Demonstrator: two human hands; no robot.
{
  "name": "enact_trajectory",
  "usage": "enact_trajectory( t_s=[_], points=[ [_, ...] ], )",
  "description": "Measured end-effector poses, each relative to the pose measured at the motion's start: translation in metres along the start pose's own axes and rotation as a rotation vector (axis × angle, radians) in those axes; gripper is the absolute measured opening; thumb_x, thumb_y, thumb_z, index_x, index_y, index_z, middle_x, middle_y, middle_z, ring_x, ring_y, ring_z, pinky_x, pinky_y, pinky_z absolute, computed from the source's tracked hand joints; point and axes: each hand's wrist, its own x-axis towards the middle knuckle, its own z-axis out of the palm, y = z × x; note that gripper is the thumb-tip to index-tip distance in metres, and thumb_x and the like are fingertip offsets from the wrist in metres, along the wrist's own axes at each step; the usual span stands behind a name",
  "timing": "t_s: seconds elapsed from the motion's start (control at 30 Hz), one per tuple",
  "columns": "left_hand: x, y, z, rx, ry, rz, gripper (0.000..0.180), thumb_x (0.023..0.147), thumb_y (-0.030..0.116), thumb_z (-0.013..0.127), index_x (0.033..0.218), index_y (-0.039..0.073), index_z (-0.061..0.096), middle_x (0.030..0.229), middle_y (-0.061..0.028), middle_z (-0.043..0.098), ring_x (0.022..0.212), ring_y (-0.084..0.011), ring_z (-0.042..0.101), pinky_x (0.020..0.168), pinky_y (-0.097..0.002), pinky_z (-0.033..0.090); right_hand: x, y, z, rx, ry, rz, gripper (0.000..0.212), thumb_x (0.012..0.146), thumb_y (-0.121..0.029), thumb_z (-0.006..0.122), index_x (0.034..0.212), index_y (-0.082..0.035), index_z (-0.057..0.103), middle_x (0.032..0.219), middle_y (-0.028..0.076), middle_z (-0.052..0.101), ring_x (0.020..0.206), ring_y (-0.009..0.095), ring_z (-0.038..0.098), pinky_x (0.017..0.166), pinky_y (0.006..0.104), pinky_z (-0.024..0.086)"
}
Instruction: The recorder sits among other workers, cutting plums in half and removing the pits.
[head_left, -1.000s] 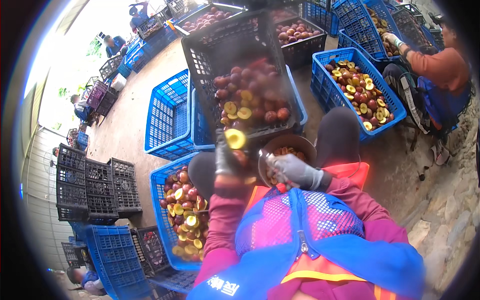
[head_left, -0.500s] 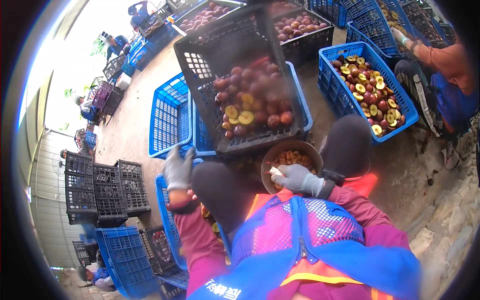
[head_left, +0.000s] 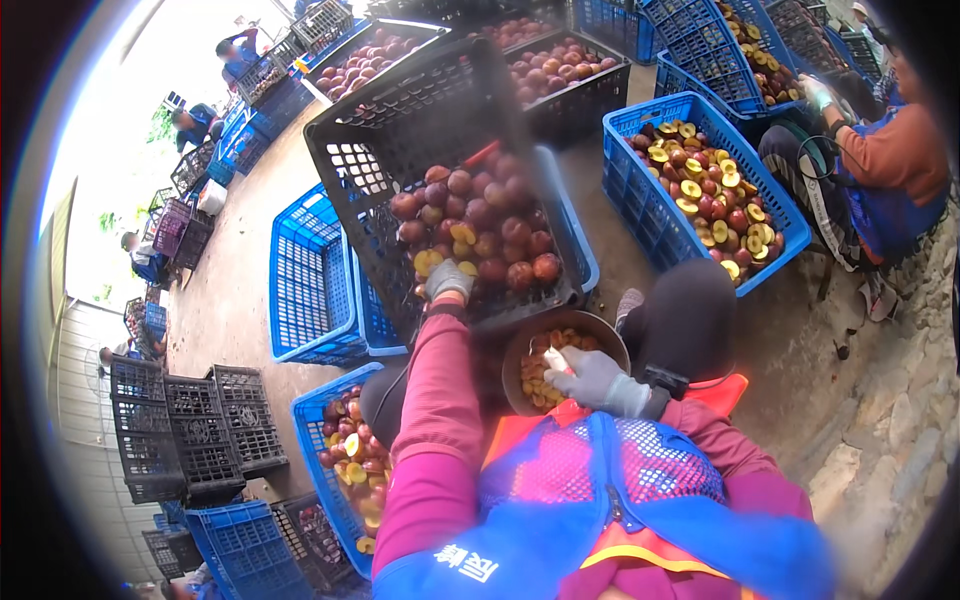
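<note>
My left hand [head_left: 449, 281], in a grey glove, reaches into the tilted black crate [head_left: 345, 235] among red plums [head_left: 505, 225]. Its fingers look curled down beside a halved plum [head_left: 428, 262] with yellow flesh; what they grip is hidden. Over a round bowl [head_left: 512, 380] of small orange-brown pieces [head_left: 540, 375], my gloved right hand [head_left: 602, 382] is closed on a small white-handled tool [head_left: 556, 360], its working end hard to make out. The bowl sits between my knees.
Beside my left leg stands a blue crate [head_left: 318, 440] of cut plums. Another blue crate [head_left: 650, 215] of halves is at right, next to a seated co-worker [head_left: 900, 160]. An empty blue crate [head_left: 310, 280] lies left of the black one. Black crates [head_left: 200, 430] stack farther left.
My left hand, spread beside my left knee before, has moved forward and right into the black crate. The right hand stays over the bowl with its tool. The whole view has shifted slightly.
</note>
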Motion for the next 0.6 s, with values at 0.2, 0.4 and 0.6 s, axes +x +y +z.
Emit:
enact_trajectory(
  t_s=[0.2, 0.4, 0.6],
  points=[
    [-0.064, 0.01, -0.025, -1.323, -0.193, 0.052, 0.052, 0.095, 0.024, 0.073, 0.141, 0.005, 0.056, 0.129, -0.0187, 0.067, 0.118, -0.0348, 0.068, 0.099, -0.0429, 0.057, 0.026, -0.017, -0.004, 0.251, 0.24, 0.031, 0.036, 0.107, -0.03, 0.063, 0.13, -0.002, 0.063, 0.085, 0.008, 0.071, 0.06, 0.012, 0.066, 0.059, 0.03, 0.055],
    [-0.2, 0.018, -0.103, -1.908, -0.194, 0.464, 0.041, 0.106, 0.018, 0.062, 0.143, 0.002, 0.053, 0.126, -0.0137, 0.068, 0.115, -0.0269, 0.068, 0.1, -0.0404, 0.057, 0.034, -0.069, -0.011, 0.036, 0.408, -0.292, 0.031, 0.109, -0.031, 0.059, 0.123, -0.004, 0.066, 0.097, 0.026, 0.072, 0.087, 0.049, 0.069, 0.075, 0.052, 0.053],
    [-0.277, 0.011, -0.119, -0.953, 0.384, 0.769, 0.043, 0.104, 0.018, 0.061, 0.142, -0.002, 0.053, 0.128, -0.0146, 0.069, 0.117, -0.0281, 0.068, 0.104, -0.0397, 0.053, 0.02, -0.092, 0.001, -0.066, 0.329, -0.116, 0.036, 0.11, -0.038, 0.056, 0.103, -0.003, 0.062, 0.084, 0.029, 0.069, 0.083, 0.052, 0.067, 0.069, 0.0586, 0.05]
  ],
)
